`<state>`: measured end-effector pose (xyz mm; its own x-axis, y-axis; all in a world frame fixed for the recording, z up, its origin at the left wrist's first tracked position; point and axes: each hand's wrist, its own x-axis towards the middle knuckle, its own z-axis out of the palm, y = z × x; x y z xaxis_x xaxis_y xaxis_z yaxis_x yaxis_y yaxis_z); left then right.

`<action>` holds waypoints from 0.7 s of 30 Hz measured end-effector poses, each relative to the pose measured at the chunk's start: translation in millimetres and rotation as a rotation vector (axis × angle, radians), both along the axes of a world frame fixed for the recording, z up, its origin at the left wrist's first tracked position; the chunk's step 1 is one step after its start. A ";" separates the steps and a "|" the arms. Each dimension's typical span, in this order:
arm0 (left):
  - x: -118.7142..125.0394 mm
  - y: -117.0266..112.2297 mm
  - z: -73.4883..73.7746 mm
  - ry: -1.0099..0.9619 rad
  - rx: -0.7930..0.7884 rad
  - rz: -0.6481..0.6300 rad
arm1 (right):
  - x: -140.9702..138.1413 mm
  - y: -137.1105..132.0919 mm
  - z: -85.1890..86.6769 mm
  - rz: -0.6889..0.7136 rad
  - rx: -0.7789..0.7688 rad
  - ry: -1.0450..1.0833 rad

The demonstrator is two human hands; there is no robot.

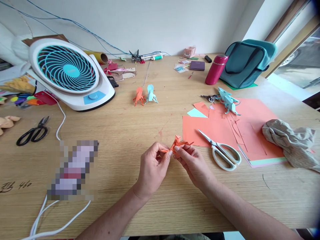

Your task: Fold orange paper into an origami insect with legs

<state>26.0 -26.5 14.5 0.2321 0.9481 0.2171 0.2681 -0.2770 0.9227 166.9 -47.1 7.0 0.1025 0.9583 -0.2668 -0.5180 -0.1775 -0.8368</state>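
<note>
Both hands pinch a small folded orange origami figure over the front middle of the table. My left hand is closed, thumb and forefinger on the figure's left end. My right hand is closed too, its thumb pressing near the figure's middle while a thin pointed piece sticks out to the right. The fingers hide the underside of the fold. Just right of my right hand lie white-handled scissors, blades parted slightly over orange paper sheets. Farther back stand an orange origami figure and a light blue one.
A white fan stands at the back left, with black scissors before it. At right are a blue origami figure, a crumpled grey cloth, a pink bottle and a teal bag. White cables run front left.
</note>
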 end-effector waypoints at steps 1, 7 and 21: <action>0.1 -0.4 -0.5 0.006 0.000 0.006 | -0.2 -0.1 -0.4 0.001 0.001 -0.007; 0.9 -2.4 -5.6 -0.027 -0.009 0.032 | -0.7 -0.9 -4.9 0.018 0.020 -0.051; -1.7 9.8 -3.1 -0.274 -0.326 0.029 | 3.6 1.8 -1.4 0.099 0.103 -0.158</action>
<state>24.3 -16.7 11.4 0.1795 0.9827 -0.0449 0.0043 0.0448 0.9990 170.5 -45.3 5.6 0.0394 0.9871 -0.1549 -0.3628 -0.1303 -0.9227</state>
